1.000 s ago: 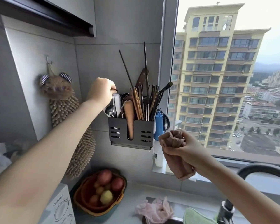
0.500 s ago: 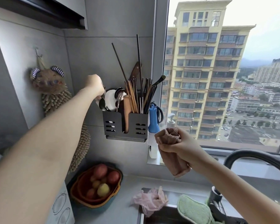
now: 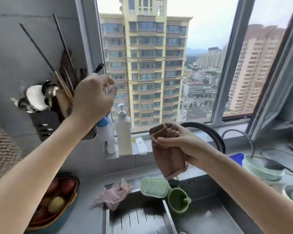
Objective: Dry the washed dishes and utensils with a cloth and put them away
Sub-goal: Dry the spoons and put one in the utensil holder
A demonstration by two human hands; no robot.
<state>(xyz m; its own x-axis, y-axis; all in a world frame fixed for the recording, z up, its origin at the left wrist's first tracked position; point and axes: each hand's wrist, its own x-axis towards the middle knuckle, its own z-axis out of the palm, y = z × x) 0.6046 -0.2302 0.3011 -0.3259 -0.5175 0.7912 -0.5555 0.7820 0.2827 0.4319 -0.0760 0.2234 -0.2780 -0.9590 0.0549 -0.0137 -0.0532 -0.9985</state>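
At a kitchen window high above apartment blocks, a person's right hand [image 3: 181,146] grips a brown cloth [image 3: 167,156] in mid-air over the back edge of the sink [image 3: 203,196], just in front of the dark curved faucet [image 3: 208,132]. The cloth is a nubby, dusty-brown towel. Its top is gathered into a crumpled bunch above the curled fingers, and the folded rest hangs below the fist as a flat panel with a paler hem and a thin loop trailing from the lower corner. The left hand [image 3: 93,97] is raised in front of the wall-mounted utensil holder [image 3: 44,122], fingers loosely bent and apart, holding nothing; blur softens the fingertips. The dark slotted holder carries chopsticks [image 3: 64,88] and metal spoons [image 3: 49,90], bowls upward. On the sill stand a white pump bottle [image 3: 124,132] and, just beside it, a blue-capped bottle [image 3: 107,137]. A green sponge [image 3: 153,187] rests on the sink's rim next to a green cup [image 3: 178,200], and a crumpled pink rag [image 3: 113,194] lies over the sink's left corner. A fruit basket [image 3: 57,196] sits on the grey bench [image 3: 90,218] at lower left, with pale green bowls [image 3: 260,169] stacked at right.
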